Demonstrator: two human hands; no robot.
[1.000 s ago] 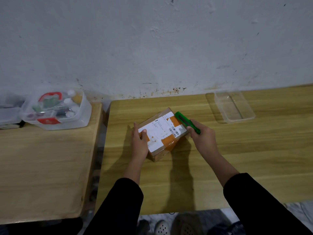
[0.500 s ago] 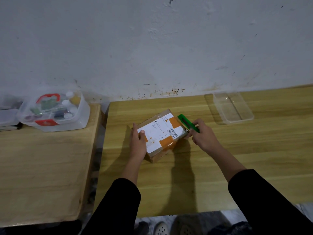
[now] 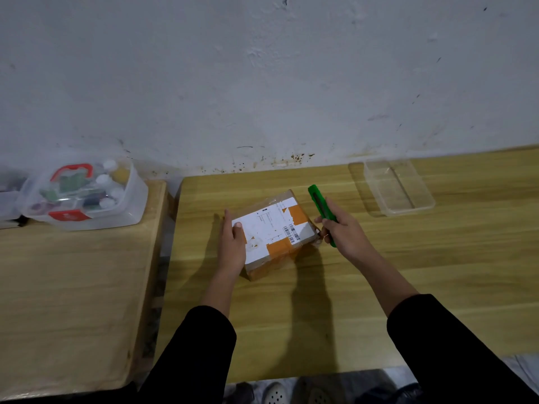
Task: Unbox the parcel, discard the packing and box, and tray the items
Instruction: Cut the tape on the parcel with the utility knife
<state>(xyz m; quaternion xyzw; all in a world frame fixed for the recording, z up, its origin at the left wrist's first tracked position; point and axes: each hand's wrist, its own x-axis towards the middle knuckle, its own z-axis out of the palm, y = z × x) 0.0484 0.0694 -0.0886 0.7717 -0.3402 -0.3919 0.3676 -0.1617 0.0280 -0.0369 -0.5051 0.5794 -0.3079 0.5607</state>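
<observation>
Cardboard, taped orange and bearing a white label, the parcel point(image 3: 272, 234) lies on the table point(image 3: 379, 287) between the hands, its long axis running from near left to far right. The left hand point(image 3: 233, 246) presses flat on its near-left end; the right hand point(image 3: 342, 231), closed round a green cutter point(image 3: 319, 204), sits just beside the right corner, likely nearer the seam to slit. A clear tray point(image 3: 420, 202) waits far right, unobstructed. A clear storage bin point(image 3: 84, 196) stands well apart, far left.
</observation>
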